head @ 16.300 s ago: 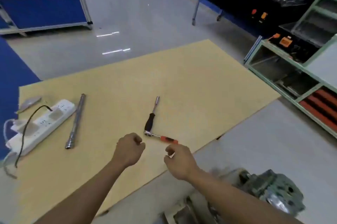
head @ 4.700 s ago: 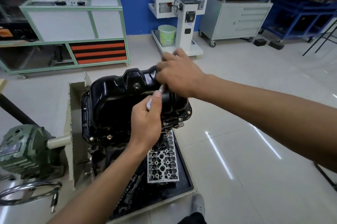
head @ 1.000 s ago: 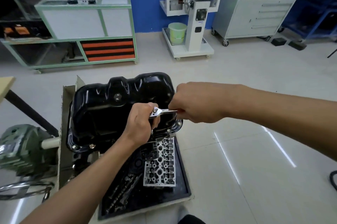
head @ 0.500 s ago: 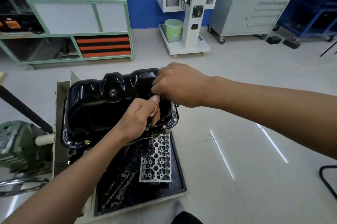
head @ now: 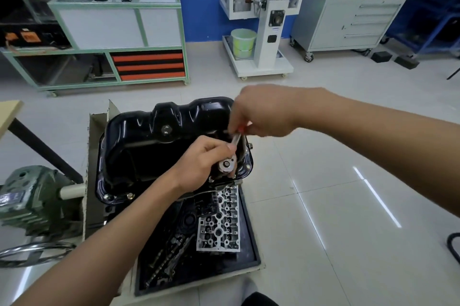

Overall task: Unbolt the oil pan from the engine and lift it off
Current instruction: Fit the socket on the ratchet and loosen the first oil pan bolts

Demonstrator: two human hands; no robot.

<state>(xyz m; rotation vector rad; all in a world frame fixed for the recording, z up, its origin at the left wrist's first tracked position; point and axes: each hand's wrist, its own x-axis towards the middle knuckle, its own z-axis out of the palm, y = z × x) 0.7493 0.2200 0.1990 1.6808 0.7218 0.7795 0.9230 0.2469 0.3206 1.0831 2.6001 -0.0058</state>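
Observation:
The glossy black oil pan (head: pixel 139 136) sits on top of the engine on its stand, with bolts showing along its near flange. My left hand (head: pixel 201 164) grips the head end of a small ratchet wrench (head: pixel 230 156) at the pan's near right corner. My right hand (head: pixel 261 114) holds the wrench's red handle end just above the pan's right edge. The socket and the bolt under the wrench head are hidden by my fingers.
Below the pan a black drip tray (head: pixel 251 236) holds a silver cylinder head (head: pixel 219 226) and loose parts. A green gearbox (head: pixel 32 201) with a handwheel stands at the left. Green shelving (head: pixel 99 32), a white machine stand (head: pixel 263 32) and a grey drawer cabinet (head: pixel 348 22) line the far wall.
My right hand has swung the ratchet handle from pointing right, across the pan's edge, to pointing away from me. My left hand has stayed on the wrench head at the near right corner.

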